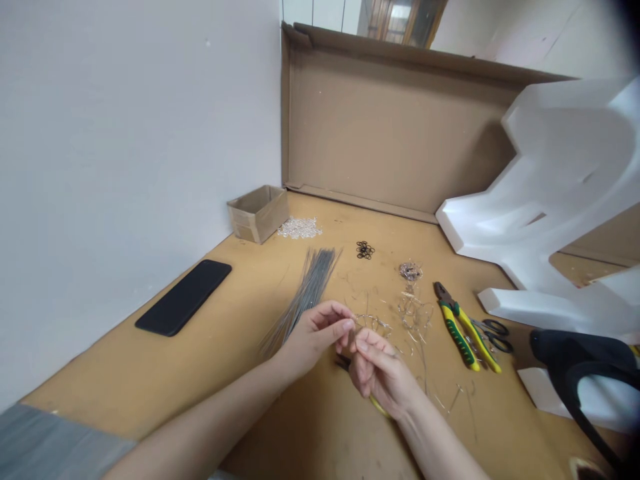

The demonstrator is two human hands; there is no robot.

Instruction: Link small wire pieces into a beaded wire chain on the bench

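Note:
Over the middle of the table, my left hand [317,333] is closed in a pinch, thumb against fingers. My right hand [377,370] is also pinched shut, its fingertips almost meeting the left ones. Whatever sits between the fingertips is too small to make out. A tool's yellow handle [381,407] and dark tip [343,361] show on either side of my right hand; whether it is gripped or lies beneath, I cannot tell. Behind my left hand lies a bundle of straight grey wires [313,283]. Bent wire pieces [375,325] lie just beyond the fingertips.
To the right are yellow-green pliers [460,330], scissors [495,333] and tangled wire [415,310]. Farther back lie black rings [365,250], clear small pieces [301,228] and a small cardboard box [259,215]. A black phone [185,297] is at left; white foam [565,160] stands right.

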